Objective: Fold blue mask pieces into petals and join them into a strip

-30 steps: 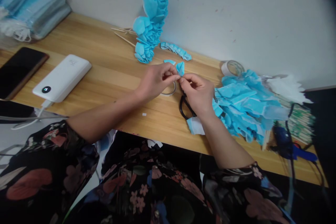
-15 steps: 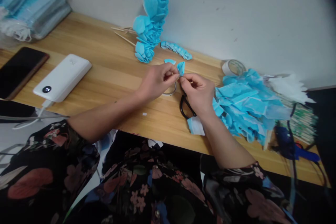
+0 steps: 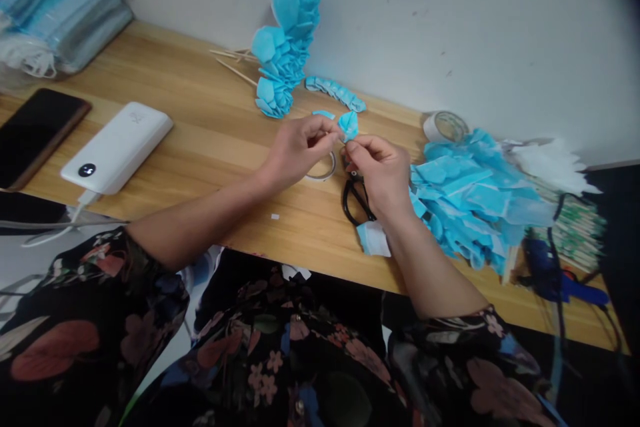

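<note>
Right hand (image 3: pixel 381 172) hides most of the black scissors (image 3: pixel 353 199).

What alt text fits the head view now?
The left hand and right hand pinch a small blue folded piece together above a wooden table. Black scissors lie beneath the right hand, a heap of blue pieces beside it, a white power bank at left.

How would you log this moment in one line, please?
left hand: pinching blue petal | right hand: pinching same petal | scissors: lying beneath right hand
</note>
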`<state>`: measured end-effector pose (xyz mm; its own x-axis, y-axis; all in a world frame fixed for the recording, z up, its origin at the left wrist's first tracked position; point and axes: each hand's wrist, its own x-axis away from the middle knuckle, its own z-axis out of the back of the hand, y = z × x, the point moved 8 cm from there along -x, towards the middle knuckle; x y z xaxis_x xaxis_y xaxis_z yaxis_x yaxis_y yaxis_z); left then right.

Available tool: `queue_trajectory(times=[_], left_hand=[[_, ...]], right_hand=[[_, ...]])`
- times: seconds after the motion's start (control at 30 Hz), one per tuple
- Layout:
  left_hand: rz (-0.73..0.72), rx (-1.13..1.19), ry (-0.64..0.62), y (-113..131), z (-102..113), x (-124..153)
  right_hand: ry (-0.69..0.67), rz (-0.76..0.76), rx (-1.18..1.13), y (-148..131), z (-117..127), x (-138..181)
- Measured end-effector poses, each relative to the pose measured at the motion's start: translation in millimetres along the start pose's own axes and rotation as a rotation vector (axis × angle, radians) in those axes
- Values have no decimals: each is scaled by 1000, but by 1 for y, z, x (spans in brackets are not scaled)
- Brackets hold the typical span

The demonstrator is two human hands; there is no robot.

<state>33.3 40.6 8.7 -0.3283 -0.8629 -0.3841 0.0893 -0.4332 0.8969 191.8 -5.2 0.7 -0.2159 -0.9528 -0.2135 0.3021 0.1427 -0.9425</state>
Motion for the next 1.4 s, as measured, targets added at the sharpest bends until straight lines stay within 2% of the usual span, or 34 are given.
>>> queue_trajectory(times=[0.13, 0.33, 0.53, 0.63, 0.73, 0.83, 1.0, 1.17, 1.4], left_hand=[[63, 95, 40, -1, 7, -3], [248, 178, -66, -5, -2, -4], [299, 175, -93, -3, -2, -3], [325, 174, -77, -6, 0, -2], [329, 171, -76, -9, 0, -2], [303, 171, -92, -12, -3, -3], [273, 202, -157, -14, -9, -1], [252, 190, -171, -12, -8, -1], [166, 147, -148, -7, -6, -2]], right_hand=[[-11, -105, -120, 7, 0, -2], [-40, -149, -170, 5, -3, 0], [-53, -150, -169, 9, -4, -1], [41, -57, -113, 1, 7, -3], [161, 168, 66, -24, 19, 1], [96, 297, 238, -40, 12, 8], [8, 317, 414, -39, 3, 10], [-26, 326, 427, -38, 2, 10], [7, 314, 384, -38, 3, 11]])
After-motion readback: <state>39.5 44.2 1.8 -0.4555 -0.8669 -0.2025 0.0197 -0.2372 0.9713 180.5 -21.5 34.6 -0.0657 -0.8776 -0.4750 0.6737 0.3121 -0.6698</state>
